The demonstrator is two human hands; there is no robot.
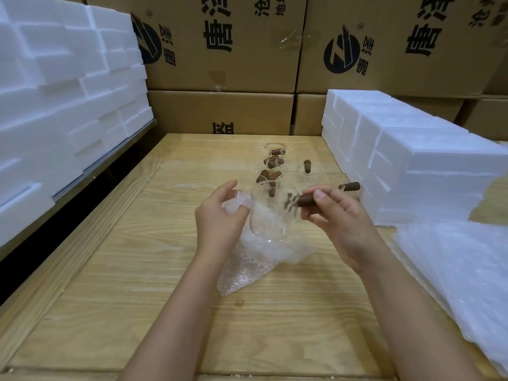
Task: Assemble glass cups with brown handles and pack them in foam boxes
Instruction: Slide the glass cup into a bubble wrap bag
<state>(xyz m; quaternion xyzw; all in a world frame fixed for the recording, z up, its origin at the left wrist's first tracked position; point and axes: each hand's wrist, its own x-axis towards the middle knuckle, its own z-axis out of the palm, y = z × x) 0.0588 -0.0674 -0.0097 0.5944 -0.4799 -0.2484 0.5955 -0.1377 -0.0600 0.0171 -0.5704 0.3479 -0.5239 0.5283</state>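
Observation:
A clear glass cup [270,215] hangs above the wooden table [137,270], half inside a bubble wrap bag [247,259]. My right hand [338,224] pinches the cup's brown handle [306,200] between thumb and fingers. My left hand [220,218] grips the bag's upper edge beside the cup. Behind them stand several more glass cups with brown handles [275,166]; one such handle [350,186] pokes out just past my right hand.
White foam boxes [398,149] are stacked on the table's right side, and more foam pieces [55,92] are piled at the left. A stack of bubble wrap bags [467,270] lies at the right front. Cardboard cartons [220,50] form a wall behind.

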